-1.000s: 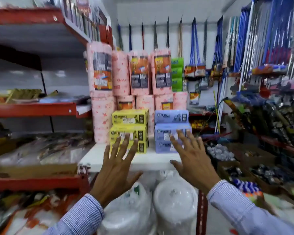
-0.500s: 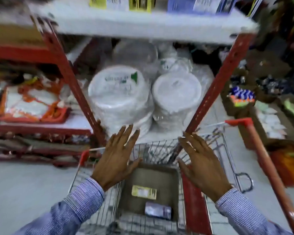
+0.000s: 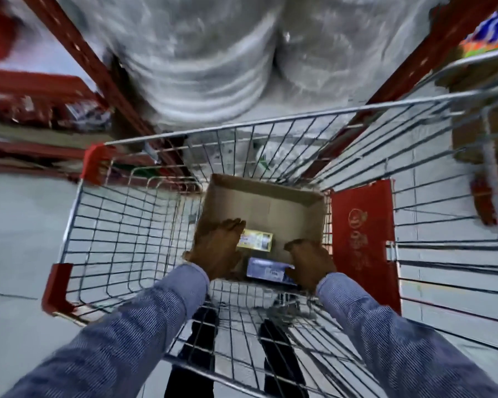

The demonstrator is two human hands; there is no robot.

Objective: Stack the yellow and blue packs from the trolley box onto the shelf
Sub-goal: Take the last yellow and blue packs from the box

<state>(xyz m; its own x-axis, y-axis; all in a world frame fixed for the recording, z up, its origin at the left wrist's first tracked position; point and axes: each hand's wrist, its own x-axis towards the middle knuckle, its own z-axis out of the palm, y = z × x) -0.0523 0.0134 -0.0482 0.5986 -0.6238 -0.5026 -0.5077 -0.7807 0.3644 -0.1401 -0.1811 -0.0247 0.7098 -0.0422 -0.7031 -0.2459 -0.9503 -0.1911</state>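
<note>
I am reaching both hands into the trolley box (image 3: 259,202), left hand (image 3: 217,248) spread over the yellow pack (image 3: 256,239), right hand (image 3: 309,261) seemingly curling around the blue pack (image 3: 266,268), judging them light, stiff cartons best gripped by their long sides.

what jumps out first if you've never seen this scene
Two hands reaching down into an open cardboard box inside a wire trolley: the left hand beside a yellow pack, the right hand at a blue pack. Above, blurred plastic-wrapped white stacks fill the shelf.
</note>
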